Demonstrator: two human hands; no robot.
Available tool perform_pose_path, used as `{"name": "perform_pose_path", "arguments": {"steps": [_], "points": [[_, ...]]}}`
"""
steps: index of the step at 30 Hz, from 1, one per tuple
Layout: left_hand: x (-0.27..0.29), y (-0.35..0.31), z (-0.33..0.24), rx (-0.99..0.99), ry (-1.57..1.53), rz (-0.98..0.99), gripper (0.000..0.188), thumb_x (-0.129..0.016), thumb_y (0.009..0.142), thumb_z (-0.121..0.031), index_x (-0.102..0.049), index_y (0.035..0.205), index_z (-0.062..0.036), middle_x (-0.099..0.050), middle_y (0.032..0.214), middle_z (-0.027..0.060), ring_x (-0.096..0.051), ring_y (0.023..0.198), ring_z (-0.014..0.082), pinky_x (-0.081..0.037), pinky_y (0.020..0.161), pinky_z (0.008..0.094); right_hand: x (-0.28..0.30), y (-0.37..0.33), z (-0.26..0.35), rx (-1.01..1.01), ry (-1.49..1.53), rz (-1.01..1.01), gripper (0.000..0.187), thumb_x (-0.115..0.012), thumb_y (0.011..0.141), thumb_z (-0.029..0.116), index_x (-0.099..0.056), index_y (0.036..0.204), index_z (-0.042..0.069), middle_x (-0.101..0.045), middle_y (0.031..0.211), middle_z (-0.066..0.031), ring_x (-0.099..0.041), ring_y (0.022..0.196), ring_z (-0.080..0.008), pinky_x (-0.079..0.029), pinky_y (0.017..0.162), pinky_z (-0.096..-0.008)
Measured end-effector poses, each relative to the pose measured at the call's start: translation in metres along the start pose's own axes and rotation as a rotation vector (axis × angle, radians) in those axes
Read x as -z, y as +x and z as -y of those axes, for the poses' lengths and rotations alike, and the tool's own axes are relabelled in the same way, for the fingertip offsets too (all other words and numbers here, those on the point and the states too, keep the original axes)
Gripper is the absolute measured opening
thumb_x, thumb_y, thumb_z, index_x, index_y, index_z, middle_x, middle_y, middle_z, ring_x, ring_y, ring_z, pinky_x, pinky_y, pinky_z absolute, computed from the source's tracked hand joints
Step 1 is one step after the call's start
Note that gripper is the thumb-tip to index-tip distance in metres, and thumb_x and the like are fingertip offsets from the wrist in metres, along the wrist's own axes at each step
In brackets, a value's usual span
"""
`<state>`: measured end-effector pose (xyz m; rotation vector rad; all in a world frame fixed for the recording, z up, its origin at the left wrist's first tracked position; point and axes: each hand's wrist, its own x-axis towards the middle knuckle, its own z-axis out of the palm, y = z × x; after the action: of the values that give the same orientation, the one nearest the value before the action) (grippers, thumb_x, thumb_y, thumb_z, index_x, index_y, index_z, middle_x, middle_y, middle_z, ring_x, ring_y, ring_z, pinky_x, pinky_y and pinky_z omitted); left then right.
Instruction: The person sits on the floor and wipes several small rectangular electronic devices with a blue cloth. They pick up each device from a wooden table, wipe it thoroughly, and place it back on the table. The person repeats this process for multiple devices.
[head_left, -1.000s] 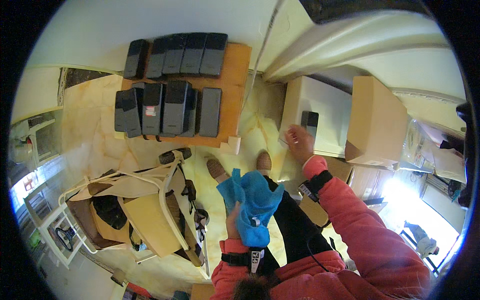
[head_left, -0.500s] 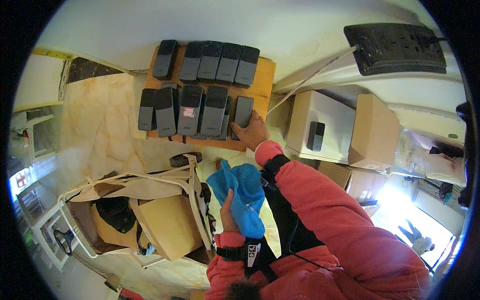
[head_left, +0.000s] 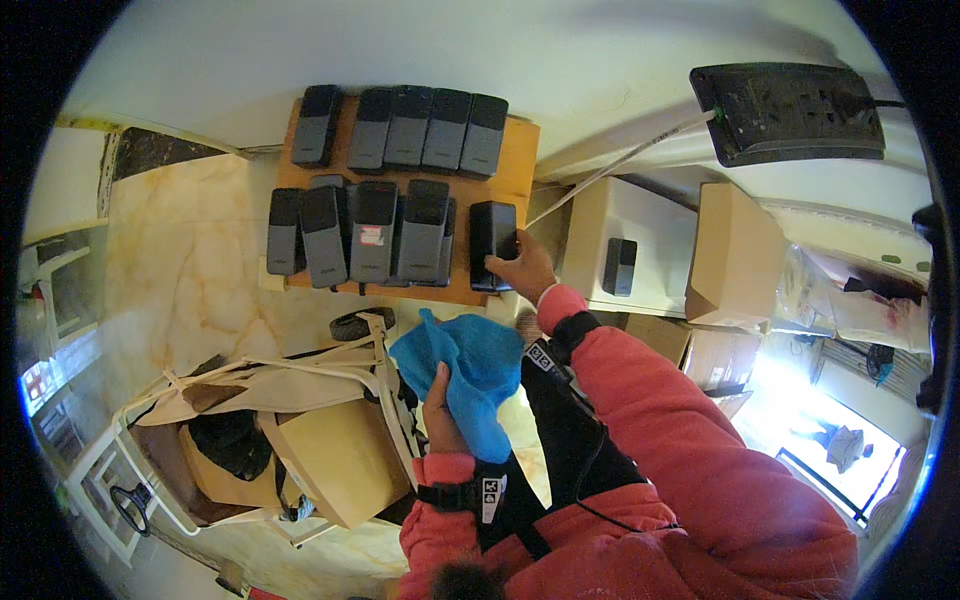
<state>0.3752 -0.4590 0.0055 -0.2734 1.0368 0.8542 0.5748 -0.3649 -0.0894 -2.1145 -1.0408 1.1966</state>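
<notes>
The dark box point(head_left: 493, 243) is a flat, upright, charcoal-grey unit with rounded corners. It stands at the right end of the front row on a low wooden worktop point(head_left: 515, 165), just beside its neighbour in that row. The other dark boxes point(head_left: 375, 230) look much the same and stand in two rows, five at the back and four more in front; one in the front row bears a small pale label.

The right hand point(head_left: 523, 268) is at the box's lower right corner. Its grip is closed on the box, fingers on the front face and right edge, thumb toward the near side. The right arm, in a red sleeve with a black wrist strap, reaches forward and up from the lower right, the wrist nearly straight.

The left hand point(head_left: 442, 410) is held close to the body, its grip closed on a blue cloth point(head_left: 470, 370) that bunches above the fingers and hangs loose around them. The left forearm rises from the lower edge, also in red with a black strap.

To the right of the worktop stands a white cabinet point(head_left: 640, 225) with one more small dark unit point(head_left: 619, 266) on it, and next to that a cardboard box point(head_left: 735, 255). To the lower left is a white cart point(head_left: 250, 430) carrying brown paper and a black bag.
</notes>
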Motion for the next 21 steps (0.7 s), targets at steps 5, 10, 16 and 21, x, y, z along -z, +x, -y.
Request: {"name": "perform_pose_path", "arguments": {"steps": [5,10,16,21], "points": [[-0.004,0.004,0.003,-0.037,0.047,-0.007,0.042,-0.056,0.092,-0.033,-0.052,0.124,-0.0058,-0.061,0.114,0.0104,-0.061,0.098,0.0252,-0.051,0.086,0.0390,0.042,-0.033,-0.012,-0.134,0.407,0.276,0.048,-0.065,0.080,0.020,-0.053,0.119,-0.005,-0.063,0.100,-0.0079,-0.060,0.087,-0.0142,-0.051,0.072,-0.0289],[-0.011,-0.006,0.015,-0.131,0.142,0.007,0.041,-0.058,0.092,-0.031,-0.052,0.123,-0.0063,-0.061,0.112,0.0082,-0.061,0.097,0.0223,-0.052,0.083,0.0377,0.075,-0.088,0.004,-0.168,0.427,0.347,0.057,-0.061,0.083,0.021,-0.046,0.132,-0.004,-0.062,0.100,-0.0064,-0.056,0.080,-0.0113,-0.048,0.068,-0.0259],[-0.048,-0.042,0.061,-0.443,0.763,0.101,0.047,-0.060,0.092,-0.030,-0.048,0.129,-0.0046,-0.055,0.125,0.0108,-0.054,0.109,0.0245,-0.043,0.096,0.0373,0.094,-0.141,0.025,0.004,0.321,0.448,0.049,-0.067,0.081,0.017,-0.053,0.123,-0.005,-0.064,0.104,-0.0087,-0.058,0.090,-0.0137,-0.048,0.080,-0.0290],[-0.067,-0.062,0.059,-0.467,0.638,-0.074,0.052,-0.059,0.092,-0.033,-0.047,0.130,0.0005,-0.051,0.128,0.0121,-0.051,0.113,0.0238,-0.040,0.097,0.0362,0.115,-0.169,0.031,-0.023,0.427,0.592,0.050,-0.068,0.081,0.013,-0.051,0.124,-0.005,-0.064,0.104,-0.0114,-0.059,0.095,-0.0156,-0.049,0.086,-0.0312]]}}
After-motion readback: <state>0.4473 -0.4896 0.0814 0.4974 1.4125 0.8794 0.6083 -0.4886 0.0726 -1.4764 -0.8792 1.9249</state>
